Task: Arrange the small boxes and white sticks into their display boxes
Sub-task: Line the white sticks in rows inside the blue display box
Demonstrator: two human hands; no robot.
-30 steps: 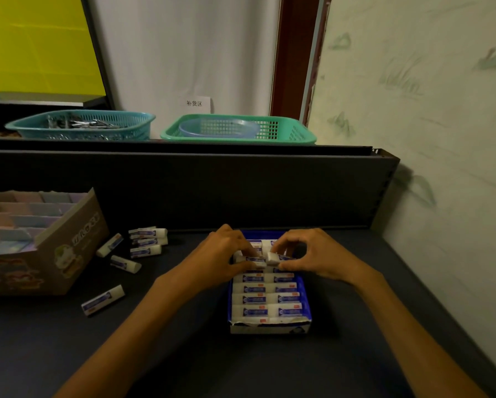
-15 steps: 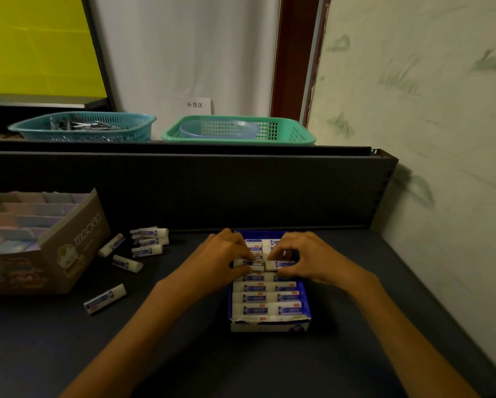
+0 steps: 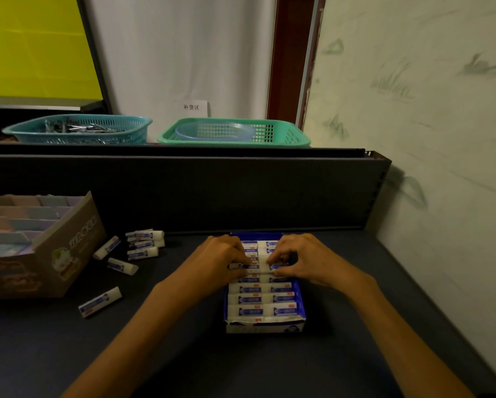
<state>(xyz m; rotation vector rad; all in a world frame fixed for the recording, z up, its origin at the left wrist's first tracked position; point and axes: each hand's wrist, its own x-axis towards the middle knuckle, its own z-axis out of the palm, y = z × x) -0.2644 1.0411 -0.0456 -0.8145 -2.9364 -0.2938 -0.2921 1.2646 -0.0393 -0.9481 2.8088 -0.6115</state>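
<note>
A blue display box sits on the dark table, filled with rows of white sticks with blue labels. My left hand and my right hand are both over the box's middle rows. Each pinches a white stick there, fingertips curled down onto it. Several loose white sticks lie on the table to the left, one more nearer me. A brown cardboard display box at far left holds rows of small pastel boxes.
A dark partition rises behind the table. On the ledge above stand a teal basket with metal items and a green basket. A pale wall bounds the right side.
Both hands have shifted slightly toward me along the blue box, from its far rows to its middle rows, lowering the sticks they hold into the row.
</note>
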